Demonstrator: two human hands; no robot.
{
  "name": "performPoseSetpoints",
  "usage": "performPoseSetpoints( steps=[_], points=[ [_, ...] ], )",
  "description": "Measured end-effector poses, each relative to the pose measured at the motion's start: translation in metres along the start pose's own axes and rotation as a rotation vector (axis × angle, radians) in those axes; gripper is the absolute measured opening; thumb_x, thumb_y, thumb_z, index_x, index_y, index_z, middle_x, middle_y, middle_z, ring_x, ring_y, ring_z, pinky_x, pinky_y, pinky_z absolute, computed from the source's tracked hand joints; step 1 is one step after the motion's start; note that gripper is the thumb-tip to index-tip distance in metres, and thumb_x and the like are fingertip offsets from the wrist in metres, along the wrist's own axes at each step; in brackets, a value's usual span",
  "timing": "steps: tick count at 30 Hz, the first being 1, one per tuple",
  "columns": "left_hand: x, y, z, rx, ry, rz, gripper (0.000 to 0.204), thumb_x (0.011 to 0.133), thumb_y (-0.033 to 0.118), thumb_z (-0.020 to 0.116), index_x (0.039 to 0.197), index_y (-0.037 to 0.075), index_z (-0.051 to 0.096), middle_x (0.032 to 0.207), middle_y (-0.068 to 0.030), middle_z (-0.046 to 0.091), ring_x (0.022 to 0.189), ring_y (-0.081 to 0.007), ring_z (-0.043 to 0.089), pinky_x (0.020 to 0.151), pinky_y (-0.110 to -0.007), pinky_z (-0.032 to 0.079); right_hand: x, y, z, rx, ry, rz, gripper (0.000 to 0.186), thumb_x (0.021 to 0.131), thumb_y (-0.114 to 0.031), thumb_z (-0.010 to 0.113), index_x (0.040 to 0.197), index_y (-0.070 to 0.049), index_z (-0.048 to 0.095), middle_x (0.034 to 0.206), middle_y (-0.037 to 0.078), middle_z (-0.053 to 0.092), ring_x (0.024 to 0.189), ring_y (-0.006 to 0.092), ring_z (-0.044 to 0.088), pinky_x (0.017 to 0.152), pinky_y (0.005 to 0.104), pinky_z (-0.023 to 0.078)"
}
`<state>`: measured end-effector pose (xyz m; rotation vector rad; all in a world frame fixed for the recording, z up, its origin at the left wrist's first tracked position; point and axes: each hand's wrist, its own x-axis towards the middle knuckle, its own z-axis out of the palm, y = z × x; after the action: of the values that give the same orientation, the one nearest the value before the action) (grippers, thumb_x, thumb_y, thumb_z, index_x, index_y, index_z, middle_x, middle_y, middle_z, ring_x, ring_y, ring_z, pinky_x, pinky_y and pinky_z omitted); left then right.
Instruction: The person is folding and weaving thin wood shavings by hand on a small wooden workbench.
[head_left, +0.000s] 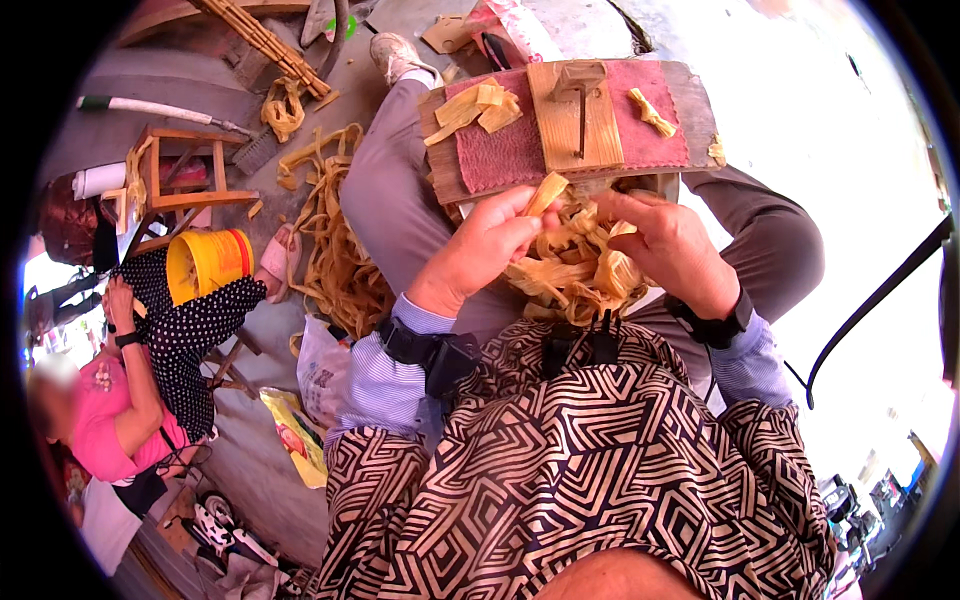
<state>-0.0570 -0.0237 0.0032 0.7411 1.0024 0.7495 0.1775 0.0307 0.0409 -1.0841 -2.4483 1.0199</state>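
Between its thumb and fingers my left hand (478, 245) pinches a flat, pale tan fibre strip (546, 193), whose end sticks up toward the bench. My right hand (668, 245) is just to the right, fingers curled closed; what they hold, if anything, is hidden. Under both hands a heap of similar loose strips (575, 272) lies in my lap. Just beyond stands a small wooden bench (705, 115) with a red cloth (490, 155). On it are a wooden block (550, 120) with a metal piece, some folded strips (480, 105) and a knotted strip (652, 113).
Long strips (340, 240) pile on the floor left of my leg. Further left a person in pink (115, 400) sits beside a yellow bucket (208, 265) and a wooden stool (190, 170). A long-handled brush (165, 108) and a bamboo bundle (262, 45) lie beyond.
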Motion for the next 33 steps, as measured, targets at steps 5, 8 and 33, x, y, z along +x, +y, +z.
performPoseSetpoints(
  steps=[5,8,33],
  points=[
    [0.004,-0.01,0.019,0.0,-0.076,-0.154,0.018,0.092,0.008,0.05,0.1,0.002,0.065,0.072,-0.0013,0.061,0.056,-0.0076,0.054,0.049,-0.021,0.043,0.019,-0.018,0.013,-0.111,0.189,-0.269,0.042,0.072,-0.014,0.072,0.113,-0.01,0.064,0.111,0.008,0.062,0.102,0.0285,0.058,0.085,0.0415,0.048],
    [0.01,-0.004,0.031,-0.058,-0.146,-0.156,0.019,0.094,0.013,0.054,0.086,0.002,0.067,0.07,-0.0004,0.061,0.057,-0.0074,0.054,0.051,-0.02,0.043,0.018,-0.001,0.037,-0.143,0.16,-0.103,0.018,0.083,-0.025,0.069,0.08,-0.01,0.061,0.072,0.011,0.063,0.065,0.0289,0.06,0.06,0.0386,0.05],
    [0.01,-0.02,0.068,-0.279,0.057,0.15,0.026,0.093,0.004,0.052,0.118,0.005,0.054,0.08,0.005,0.053,0.059,-0.0034,0.044,0.051,-0.019,0.036,0.001,-0.008,0.036,0.022,0.393,0.16,0.035,0.084,-0.01,0.064,0.118,-0.017,0.066,0.08,0.009,0.066,0.067,0.0284,0.066,0.057,0.0355,0.051]
  ],
)
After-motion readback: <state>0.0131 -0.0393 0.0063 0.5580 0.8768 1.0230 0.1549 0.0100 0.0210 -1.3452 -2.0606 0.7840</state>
